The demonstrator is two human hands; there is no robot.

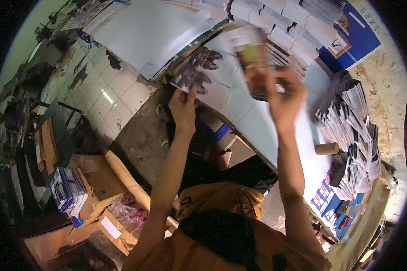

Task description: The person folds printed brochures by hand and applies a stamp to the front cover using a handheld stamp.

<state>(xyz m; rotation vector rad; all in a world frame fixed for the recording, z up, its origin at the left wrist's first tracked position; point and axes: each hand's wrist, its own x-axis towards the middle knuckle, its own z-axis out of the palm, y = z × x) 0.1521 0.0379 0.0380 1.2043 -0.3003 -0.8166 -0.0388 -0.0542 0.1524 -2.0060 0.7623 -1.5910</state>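
My left hand point(183, 107) pinches the lower edge of a large printed sheet point(199, 67) with a dark picture on it, which lies over the edge of a white table point(257, 122). Further right, my right hand point(282, 97) is raised and grips a smaller folded printed sheet point(251, 52), blurred by motion, held above the table. Both forearms reach forward from my orange shirt at the lower edge.
Rows of stacked white paper bundles point(285, 22) line the far side of the table. Fanned piles of folded printed sheets point(352, 131) and a brown tape roll point(326, 148) lie at right. Cardboard boxes point(95, 176) and a leaflet stack point(68, 187) sit on the floor at left.
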